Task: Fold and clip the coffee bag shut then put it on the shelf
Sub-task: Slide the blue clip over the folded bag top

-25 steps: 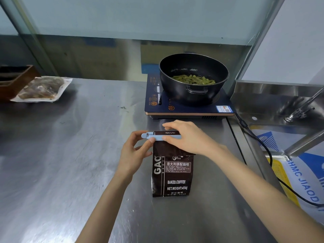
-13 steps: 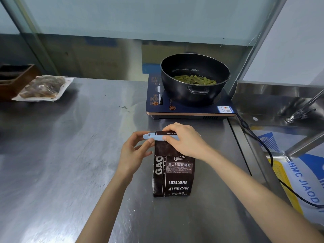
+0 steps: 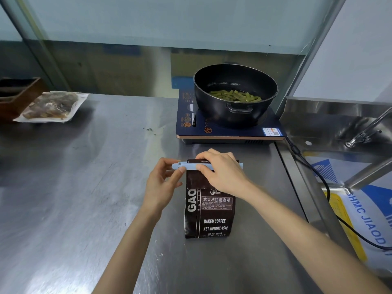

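A dark brown coffee bag (image 3: 209, 215) with white lettering stands upright on the steel counter (image 3: 84, 187). Its top is folded over, and a long light-blue clip (image 3: 189, 166) lies across the fold. My left hand (image 3: 162, 183) pinches the clip's left end between thumb and fingers. My right hand (image 3: 222, 172) lies over the clip and the bag's top, its fingers pressing on the clip's middle. The clip's right tip sticks out past my right hand. I cannot tell whether the clip is fully snapped shut. No shelf is visible.
A black pot (image 3: 235, 94) with green vegetables sits on a blue induction cooker (image 3: 229, 130) just behind the bag. A power cable (image 3: 318, 177) runs down the right. A vacuum-packed food pouch (image 3: 51, 107) and a brown wooden box (image 3: 17, 94) sit far left. A steel sink (image 3: 339, 128) lies right.
My right hand has slid slightly rightward along the clip, uncovering more of its middle. The left hand and the bag have stayed put.
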